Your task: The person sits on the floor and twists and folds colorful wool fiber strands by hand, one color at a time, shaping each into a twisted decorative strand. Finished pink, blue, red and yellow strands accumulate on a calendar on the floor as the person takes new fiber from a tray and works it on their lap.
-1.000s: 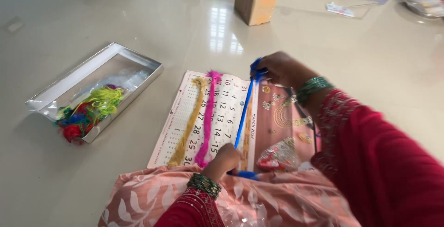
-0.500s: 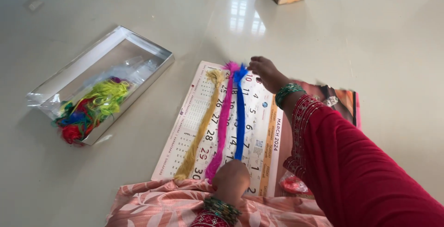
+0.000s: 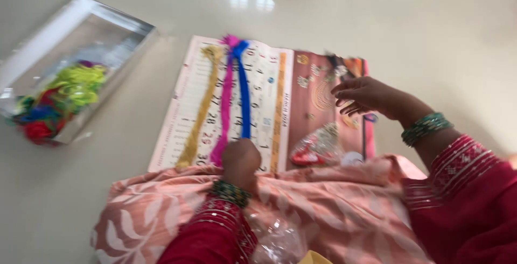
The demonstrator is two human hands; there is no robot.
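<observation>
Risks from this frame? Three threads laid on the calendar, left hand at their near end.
1. The left hand pins only the near end of the blue thread bundle; the pink thread bundle and yellow thread bundle lie loose beside it and may shift or tangle.
2. The right hand hovers open over the paper wall calendar; a sweep might drag the sheet.

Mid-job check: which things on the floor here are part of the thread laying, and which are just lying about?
In use:
left hand pressing the near end of the blue thread
pink thread and yellow thread laid beside it
calendar sheet under them
right hand open above the sheet

Lying about:
clear box of mixed coloured threads
crinkled plastic packet
</observation>
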